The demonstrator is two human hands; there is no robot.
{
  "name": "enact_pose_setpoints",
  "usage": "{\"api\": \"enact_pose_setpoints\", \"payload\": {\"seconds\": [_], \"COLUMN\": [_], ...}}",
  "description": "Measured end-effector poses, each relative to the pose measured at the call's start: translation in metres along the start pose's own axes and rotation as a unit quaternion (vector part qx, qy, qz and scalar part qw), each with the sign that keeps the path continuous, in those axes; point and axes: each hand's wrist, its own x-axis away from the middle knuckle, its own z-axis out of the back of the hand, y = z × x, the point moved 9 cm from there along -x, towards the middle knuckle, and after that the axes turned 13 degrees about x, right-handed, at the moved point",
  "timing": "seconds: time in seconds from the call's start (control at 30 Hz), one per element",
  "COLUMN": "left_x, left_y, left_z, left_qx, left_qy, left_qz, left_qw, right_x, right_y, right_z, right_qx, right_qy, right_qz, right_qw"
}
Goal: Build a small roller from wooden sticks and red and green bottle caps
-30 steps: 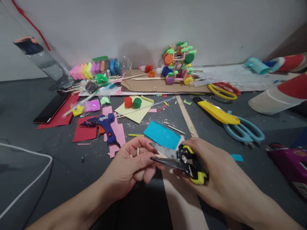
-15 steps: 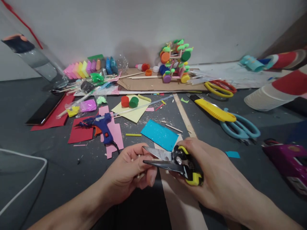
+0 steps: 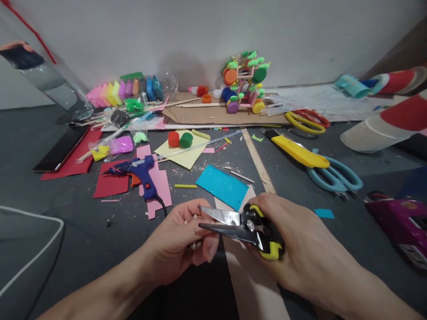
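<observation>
My right hand [image 3: 296,244] is wrapped round a pair of black and yellow snips [image 3: 250,226], whose two blades stand apart and point left. The blade tips reach the fingers of my left hand [image 3: 183,240]. Those fingers are curled round several short, pale wooden sticks [image 3: 196,243], largely hidden in the palm. A blue sheet [image 3: 223,186] lies just beyond both hands, with a thin pale stick [image 3: 242,177] beside it. Under my hands runs a long pale strip [image 3: 250,284].
A blue glue gun [image 3: 142,173] rests on pink and red sheets at left. Red and green caps [image 3: 180,140] sit on yellow paper. At right are a yellow cutter [image 3: 300,151], blue-handled scissors [image 3: 333,175] and a white cup [image 3: 363,133]. A colourful model [image 3: 245,84] stands at the back.
The snips and my right hand have shifted very slightly right and down. My left hand keeps its hold on the sticks. The view has tilted a little.
</observation>
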Motion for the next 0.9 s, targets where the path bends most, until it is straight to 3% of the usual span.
{"api": "enact_pose_setpoints", "payload": {"seconds": [0.37,0.53,0.73,0.9], "left_x": [0.003,0.001,0.001,0.001], "left_y": [0.011,0.013,0.01,0.009], "left_z": [-0.006,-0.004,-0.005,-0.002], "left_qx": [0.008,0.006,0.017,0.004], "left_qy": [-0.002,0.011,-0.02,-0.001], "left_qz": [-0.048,-0.048,-0.047,-0.038], "left_qw": [0.999,0.999,0.999,0.999], "right_x": [-0.003,-0.004,0.0,0.0], "right_y": [0.006,0.002,0.001,0.002], "right_z": [0.002,0.0,0.001,0.001], "right_qx": [-0.037,-0.02,-0.007,0.011], "right_qy": [0.0,-0.004,-0.004,-0.001], "right_qz": [-0.045,-0.026,-0.016,-0.018], "right_qw": [0.998,0.999,1.0,1.0]}}
